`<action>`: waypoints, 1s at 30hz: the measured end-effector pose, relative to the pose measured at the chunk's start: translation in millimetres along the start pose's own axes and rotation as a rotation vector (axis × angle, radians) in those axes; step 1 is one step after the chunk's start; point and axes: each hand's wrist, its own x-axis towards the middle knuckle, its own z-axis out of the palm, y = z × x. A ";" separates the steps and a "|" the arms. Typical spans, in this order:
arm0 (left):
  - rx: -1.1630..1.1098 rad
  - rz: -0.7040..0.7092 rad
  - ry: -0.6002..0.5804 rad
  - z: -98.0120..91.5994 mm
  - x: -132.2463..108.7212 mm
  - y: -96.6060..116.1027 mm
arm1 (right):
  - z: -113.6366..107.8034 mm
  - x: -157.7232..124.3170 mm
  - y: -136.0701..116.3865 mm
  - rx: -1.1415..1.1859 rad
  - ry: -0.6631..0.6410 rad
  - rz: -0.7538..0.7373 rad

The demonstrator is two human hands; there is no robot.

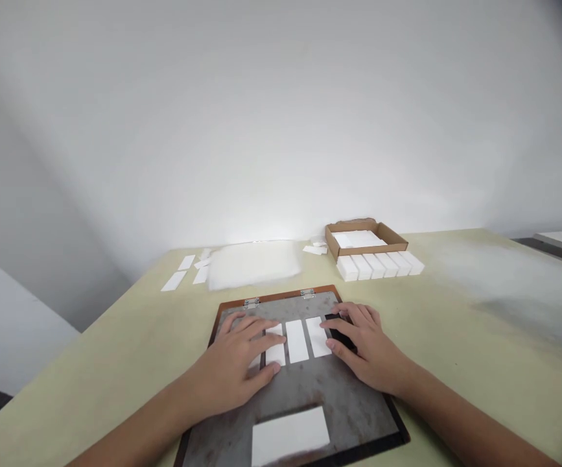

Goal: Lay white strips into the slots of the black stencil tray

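A grey metal plate (310, 383) with rectangular windows lies hinged on a brown-edged board in front of me. White cards show in the windows: a left card (275, 353) partly under my fingers, a middle card (297, 341) and a right card (316, 334). My left hand (242, 357) rests on the plate, fingers spread, with index finger and thumb at the left card. My right hand (363, 337) is also spread, its fingertips at the edge of the right card and beside a black window (341, 331). Neither hand is closed around anything.
A larger white rectangle (290, 436) sits at the plate's near end. Farther back stand a cardboard box (368, 250) holding white cards and a row of white card stacks (380, 266). Loose white cards (174, 281) lie at back left on the yellowish table (129, 363), before the wall.
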 end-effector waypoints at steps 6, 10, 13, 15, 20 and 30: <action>-0.029 -0.014 -0.020 -1.5 -1.2 -1.5 | 0.6 -0.6 0.6 -0.007 0.001 -0.003; -0.037 -0.029 -0.032 -2.4 -0.4 -2.6 | 0.9 -0.9 0.5 -0.006 0.005 -0.001; -0.034 -0.033 -0.023 -1.0 0.5 -4.5 | 1.4 -0.9 1.3 0.001 0.001 -0.001; -0.029 -0.029 -0.018 0.0 0.4 -6.2 | 1.7 -1.0 1.9 0.005 -0.004 -0.004; -0.015 0.041 0.010 -1.1 -3.0 -10.2 | 1.4 -0.8 1.7 0.011 -0.010 0.002; -0.007 0.036 0.054 -0.3 -3.9 0.5 | 0.2 -0.7 1.0 0.008 -0.011 0.014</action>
